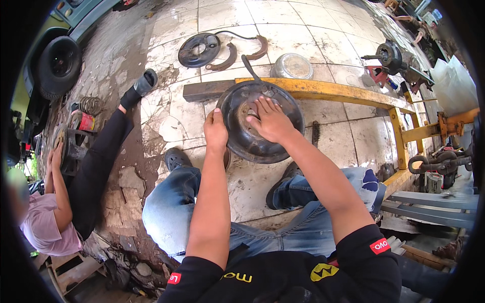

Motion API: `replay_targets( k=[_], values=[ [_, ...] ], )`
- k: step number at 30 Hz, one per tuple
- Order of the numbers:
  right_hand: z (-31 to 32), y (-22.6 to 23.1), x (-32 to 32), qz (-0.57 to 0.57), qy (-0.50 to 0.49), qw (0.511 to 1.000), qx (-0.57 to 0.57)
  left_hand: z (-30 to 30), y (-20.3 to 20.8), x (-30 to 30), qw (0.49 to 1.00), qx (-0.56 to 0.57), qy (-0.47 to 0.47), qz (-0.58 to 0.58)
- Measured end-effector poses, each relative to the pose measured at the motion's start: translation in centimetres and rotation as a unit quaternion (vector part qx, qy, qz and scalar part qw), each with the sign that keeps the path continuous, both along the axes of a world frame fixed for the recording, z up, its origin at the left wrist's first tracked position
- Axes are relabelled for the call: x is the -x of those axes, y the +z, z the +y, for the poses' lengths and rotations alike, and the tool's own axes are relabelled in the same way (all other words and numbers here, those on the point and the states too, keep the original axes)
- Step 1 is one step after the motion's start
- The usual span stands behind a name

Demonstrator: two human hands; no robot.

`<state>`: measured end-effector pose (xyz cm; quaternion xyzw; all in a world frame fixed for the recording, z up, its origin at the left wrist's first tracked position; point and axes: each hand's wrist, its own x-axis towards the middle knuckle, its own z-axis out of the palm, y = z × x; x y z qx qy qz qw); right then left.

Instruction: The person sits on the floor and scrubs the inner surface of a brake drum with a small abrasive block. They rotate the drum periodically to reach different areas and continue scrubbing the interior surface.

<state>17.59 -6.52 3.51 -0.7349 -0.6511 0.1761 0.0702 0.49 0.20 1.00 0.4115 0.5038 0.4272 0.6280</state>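
Left hand (215, 129): grip closed on the rim of the drum (283, 141), thumb over its edge.
Right hand (270, 120): fingers spread flat inside the drum, nothing clamped.
Drum: one, leaning on the yellow frame (323, 91), probably resting on the floor.
Floor beyond: one backing plate (198, 50), two brake shoes (227, 58).

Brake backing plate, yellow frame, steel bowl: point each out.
brake backing plate (242, 144): head view, lower dished face.
yellow frame (328, 91): head view, top rail.
steel bowl (293, 65): head view, upturned base.
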Motion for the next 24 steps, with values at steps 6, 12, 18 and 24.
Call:
replay_targets(
  k=[6,12,18,24],
  values=[
    [-3.7,0.3,-1.5,-0.035,-0.046,0.996,0.073,-0.4,0.7,-0.2,0.998,0.002,0.024,0.057],
    [0.1,-1.1,1.3,0.013,0.014,0.999,-0.038,-0.2,0.4,-0.2,1.000,-0.008,-0.002,0.025],
    [0.2,-0.7,-0.4,-0.036,-0.088,0.995,0.017,0.0,0.0,-0.2,0.999,-0.005,0.021,0.025],
    [0.9,-0.6,1.4,-0.032,-0.010,0.999,-0.014,0.0,0.7,-0.3,1.000,0.003,0.000,0.021]
  ],
)
